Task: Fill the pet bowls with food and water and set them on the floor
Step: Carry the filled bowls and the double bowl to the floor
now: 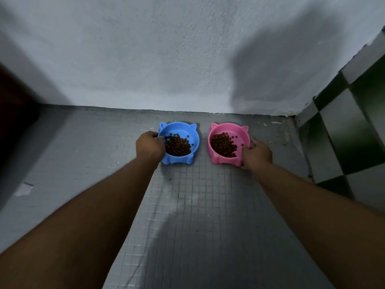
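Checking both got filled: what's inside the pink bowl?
The pink bowl holds brown kibble, heaped toward its near left side, bare pink bottom at the far right. The right hand covers its near right rim. No water shows.

Dim, bluish light; heavy shadows.

My left hand (150, 145) grips the left rim of the blue cat-eared bowl (188, 130), my right hand (257, 154) the right rim of the pink one (239, 130); both hold brown kibble (178, 146) and sit on the grey tiled floor (198, 205) near the wall (166, 59)
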A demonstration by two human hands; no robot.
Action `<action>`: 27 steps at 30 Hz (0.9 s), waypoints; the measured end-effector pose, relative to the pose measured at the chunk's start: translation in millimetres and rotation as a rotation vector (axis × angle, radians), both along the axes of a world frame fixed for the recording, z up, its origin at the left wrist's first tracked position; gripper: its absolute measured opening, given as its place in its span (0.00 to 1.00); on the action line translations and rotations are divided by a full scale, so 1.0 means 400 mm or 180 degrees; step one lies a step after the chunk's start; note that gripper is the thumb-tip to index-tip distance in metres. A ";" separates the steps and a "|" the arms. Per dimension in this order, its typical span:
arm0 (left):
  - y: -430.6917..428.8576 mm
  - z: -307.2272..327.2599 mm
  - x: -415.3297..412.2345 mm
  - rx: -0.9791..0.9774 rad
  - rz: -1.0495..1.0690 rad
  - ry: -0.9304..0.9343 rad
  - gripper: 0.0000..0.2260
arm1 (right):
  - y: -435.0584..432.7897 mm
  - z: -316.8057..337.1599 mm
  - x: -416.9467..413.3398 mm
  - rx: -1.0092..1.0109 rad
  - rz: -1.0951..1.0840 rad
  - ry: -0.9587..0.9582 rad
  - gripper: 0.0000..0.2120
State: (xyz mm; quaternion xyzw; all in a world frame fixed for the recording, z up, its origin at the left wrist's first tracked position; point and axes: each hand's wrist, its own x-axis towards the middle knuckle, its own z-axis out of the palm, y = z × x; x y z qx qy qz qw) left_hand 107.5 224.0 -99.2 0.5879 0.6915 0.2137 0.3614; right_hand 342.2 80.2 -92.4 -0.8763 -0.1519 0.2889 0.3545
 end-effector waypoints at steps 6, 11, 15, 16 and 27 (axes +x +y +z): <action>-0.001 0.017 -0.005 -0.0113 -0.0020 0.0056 0.14 | -0.001 0.010 -0.005 -0.0133 0.0090 -0.0049 0.21; 0.017 0.063 -0.024 0.0054 -0.0291 0.0196 0.19 | 0.001 0.058 -0.008 -0.0342 0.0212 -0.0227 0.20; -0.004 0.131 -0.034 0.0325 -0.1069 0.0763 0.18 | -0.008 0.151 -0.022 -0.0264 0.0423 -0.0518 0.19; -0.015 0.153 -0.036 0.0349 -0.1273 0.0858 0.18 | -0.011 0.175 -0.030 -0.0219 0.0531 -0.0561 0.19; -0.114 0.735 -0.063 0.0385 -0.2004 0.0862 0.17 | -0.063 0.748 -0.098 0.0267 0.1000 -0.0428 0.22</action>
